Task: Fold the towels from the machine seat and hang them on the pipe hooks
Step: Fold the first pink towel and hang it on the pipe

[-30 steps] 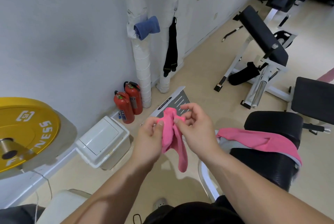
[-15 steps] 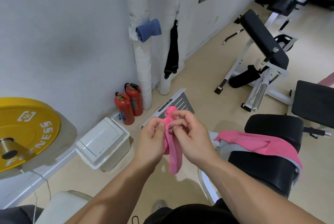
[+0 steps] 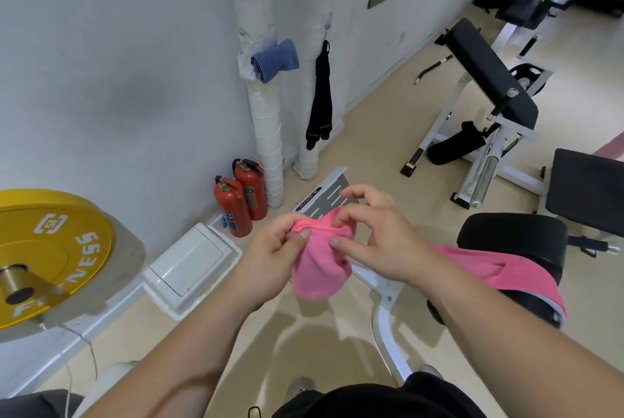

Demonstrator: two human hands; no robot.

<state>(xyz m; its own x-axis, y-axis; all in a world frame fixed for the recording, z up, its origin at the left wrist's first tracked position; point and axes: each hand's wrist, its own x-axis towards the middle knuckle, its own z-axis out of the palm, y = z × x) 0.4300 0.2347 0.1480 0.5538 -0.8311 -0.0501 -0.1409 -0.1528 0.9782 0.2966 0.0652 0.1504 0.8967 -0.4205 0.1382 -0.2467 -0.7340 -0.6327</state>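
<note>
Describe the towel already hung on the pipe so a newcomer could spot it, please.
Two white wrapped pipes climb the wall. On the left one hangs a folded blue towel. Beside it, the right pipe carries only long black fabric.

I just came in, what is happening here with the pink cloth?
A person is folding a small pink towel in the air: the left hand and the right hand both pinch its top hem. A second pink towel lies on the black machine seat, waiting. A folded blue towel already hangs on the wrapped pipe, with a black cloth on the next pipe.
</note>
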